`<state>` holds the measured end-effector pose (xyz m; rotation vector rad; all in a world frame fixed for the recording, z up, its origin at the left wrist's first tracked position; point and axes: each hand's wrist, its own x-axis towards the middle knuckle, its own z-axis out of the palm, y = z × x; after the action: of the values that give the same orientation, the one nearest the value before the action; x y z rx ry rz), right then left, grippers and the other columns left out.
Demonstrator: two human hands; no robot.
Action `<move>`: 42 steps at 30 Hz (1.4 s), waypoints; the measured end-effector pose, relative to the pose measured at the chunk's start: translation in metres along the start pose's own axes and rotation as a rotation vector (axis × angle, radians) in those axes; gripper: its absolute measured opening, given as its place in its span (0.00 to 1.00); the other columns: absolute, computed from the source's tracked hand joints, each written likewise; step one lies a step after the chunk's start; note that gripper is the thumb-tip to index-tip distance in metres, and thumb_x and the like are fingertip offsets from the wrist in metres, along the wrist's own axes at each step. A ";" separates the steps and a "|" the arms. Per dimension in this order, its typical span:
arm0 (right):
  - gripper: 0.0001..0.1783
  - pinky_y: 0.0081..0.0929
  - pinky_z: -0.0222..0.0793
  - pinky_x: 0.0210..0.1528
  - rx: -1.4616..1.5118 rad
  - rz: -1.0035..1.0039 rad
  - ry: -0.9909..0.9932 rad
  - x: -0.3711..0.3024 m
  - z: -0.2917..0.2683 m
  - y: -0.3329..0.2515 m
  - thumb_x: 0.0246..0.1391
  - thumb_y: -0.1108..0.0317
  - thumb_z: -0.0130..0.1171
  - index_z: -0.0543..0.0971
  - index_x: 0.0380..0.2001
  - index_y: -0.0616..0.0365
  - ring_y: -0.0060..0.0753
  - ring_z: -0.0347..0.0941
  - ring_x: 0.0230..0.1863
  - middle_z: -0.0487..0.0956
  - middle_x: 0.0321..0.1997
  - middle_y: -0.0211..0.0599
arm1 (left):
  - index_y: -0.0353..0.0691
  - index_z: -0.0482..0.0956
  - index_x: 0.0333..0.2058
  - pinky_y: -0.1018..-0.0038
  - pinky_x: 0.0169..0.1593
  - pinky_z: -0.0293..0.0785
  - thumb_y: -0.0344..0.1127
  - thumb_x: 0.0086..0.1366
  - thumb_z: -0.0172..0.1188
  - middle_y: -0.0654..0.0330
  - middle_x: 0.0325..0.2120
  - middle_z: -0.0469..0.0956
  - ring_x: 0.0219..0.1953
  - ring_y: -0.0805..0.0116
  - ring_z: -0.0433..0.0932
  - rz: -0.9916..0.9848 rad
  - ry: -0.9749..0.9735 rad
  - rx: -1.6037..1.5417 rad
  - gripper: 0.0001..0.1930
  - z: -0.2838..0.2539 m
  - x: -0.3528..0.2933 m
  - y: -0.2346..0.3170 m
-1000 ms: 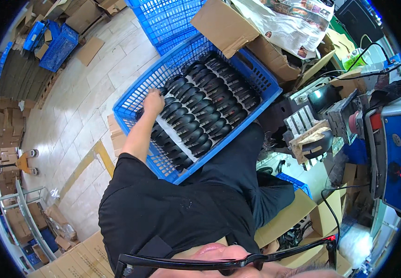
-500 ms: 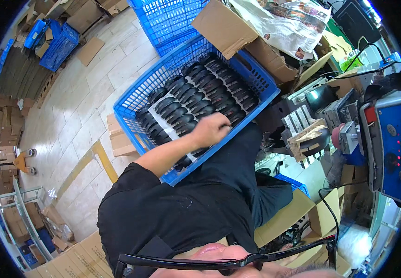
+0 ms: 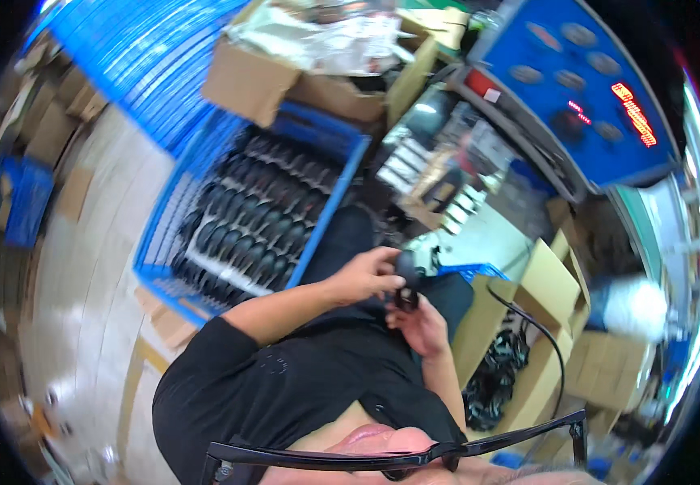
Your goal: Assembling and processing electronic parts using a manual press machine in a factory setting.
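Item 1: black part (image 3: 407, 267), single, rounded above, narrower below. It is sitting between the two hands over the dark trousers (image 3: 348, 233), out past the right edge of the blue crate (image 3: 327, 217). Grip: the left hand (image 3: 364, 276) is pinching the rounded end between thumb and fingers, at a narrow spread; the right hand (image 3: 424, 325) is curling around the lower end, its exact contact being partly hidden.
Handling, as judged: probably light and stiff, looking like smooth moulded plastic; the rounded face may be slippery and prone to scuffing. Best hold: the sides of the rounded end, with the narrow end being steadied from below.
Item 2: rows of similar parts (image 3: 245, 242), filling the crate between its left and right edges, with a pale strip (image 3: 222, 271) running along one row toward the lower right corner.
Item 3: open carton (image 3: 550, 283), standing to the right; loose black pieces (image 3: 498, 368) are lying within its walls.
Obstacles: a black cable (image 3: 545, 325) is looping across that carton's upper edge; a slotted metal fixture (image 3: 402, 166) and a blue control panel (image 3: 552, 73) are crowding the space ahead.
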<state>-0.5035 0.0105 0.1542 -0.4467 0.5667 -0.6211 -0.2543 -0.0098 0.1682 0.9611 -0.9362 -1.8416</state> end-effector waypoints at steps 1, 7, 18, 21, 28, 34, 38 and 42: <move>0.29 0.41 0.76 0.56 -0.018 0.036 0.001 0.006 0.001 -0.001 0.80 0.48 0.43 0.77 0.64 0.58 0.43 0.82 0.54 0.84 0.59 0.47 | 0.31 0.63 0.71 0.72 0.39 0.78 0.34 0.72 0.69 0.55 0.44 0.85 0.40 0.70 0.84 0.006 0.015 -0.019 0.35 0.000 -0.003 0.013; 0.21 0.29 0.74 0.56 -0.590 -0.374 0.306 0.020 0.028 -0.020 0.76 0.63 0.57 0.77 0.64 0.63 0.27 0.79 0.52 0.84 0.54 0.35 | 0.33 0.69 0.66 0.76 0.37 0.76 0.31 0.71 0.70 0.63 0.36 0.83 0.34 0.76 0.80 0.004 -0.005 0.054 0.29 0.003 0.007 0.032; 0.19 0.23 0.75 0.50 -0.659 -0.586 0.627 0.030 0.045 -0.086 0.69 0.72 0.66 0.78 0.59 0.64 0.21 0.78 0.44 0.85 0.44 0.31 | 0.36 0.78 0.48 0.58 0.39 0.83 0.50 0.63 0.74 0.49 0.37 0.82 0.35 0.48 0.86 0.927 0.542 1.368 0.26 0.045 0.077 0.145; 0.18 0.22 0.74 0.48 -0.539 -0.672 0.619 0.035 0.059 -0.099 0.69 0.71 0.66 0.78 0.59 0.64 0.21 0.78 0.43 0.84 0.42 0.30 | 0.36 0.77 0.43 0.54 0.39 0.83 0.52 0.63 0.72 0.47 0.35 0.81 0.35 0.44 0.86 0.811 0.559 1.474 0.25 0.048 0.110 0.147; 0.20 0.22 0.72 0.41 -0.599 -0.768 0.611 0.058 0.059 -0.125 0.68 0.69 0.68 0.79 0.58 0.66 0.19 0.75 0.42 0.82 0.43 0.28 | 0.35 0.78 0.36 0.53 0.40 0.82 0.48 0.59 0.72 0.47 0.32 0.81 0.36 0.43 0.85 0.798 0.693 1.246 0.21 0.053 0.107 0.160; 0.24 0.22 0.72 0.38 -0.618 -0.783 0.539 0.103 0.077 -0.148 0.65 0.71 0.70 0.76 0.61 0.65 0.20 0.76 0.38 0.82 0.41 0.30 | 0.35 0.78 0.34 0.54 0.41 0.81 0.47 0.58 0.74 0.48 0.32 0.81 0.35 0.45 0.84 0.788 0.697 1.157 0.21 0.012 0.054 0.154; 0.32 0.22 0.72 0.31 -0.707 -0.789 0.579 0.130 0.079 -0.149 0.62 0.73 0.71 0.70 0.66 0.63 0.21 0.75 0.32 0.78 0.35 0.30 | 0.35 0.78 0.34 0.59 0.40 0.79 0.47 0.58 0.75 0.50 0.29 0.79 0.33 0.48 0.82 0.670 0.763 1.141 0.21 -0.027 0.013 0.133; 0.34 0.23 0.71 0.26 -0.782 -0.732 0.603 0.132 0.080 -0.141 0.62 0.70 0.72 0.70 0.68 0.58 0.19 0.73 0.29 0.76 0.33 0.28 | 0.37 0.80 0.36 0.60 0.39 0.79 0.47 0.60 0.75 0.52 0.30 0.80 0.32 0.51 0.82 0.395 0.825 1.155 0.20 -0.081 -0.043 0.105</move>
<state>-0.4238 -0.1608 0.2448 -1.2535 1.2510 -1.2520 -0.1337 -0.0289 0.2354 1.8198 -1.4669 -0.3261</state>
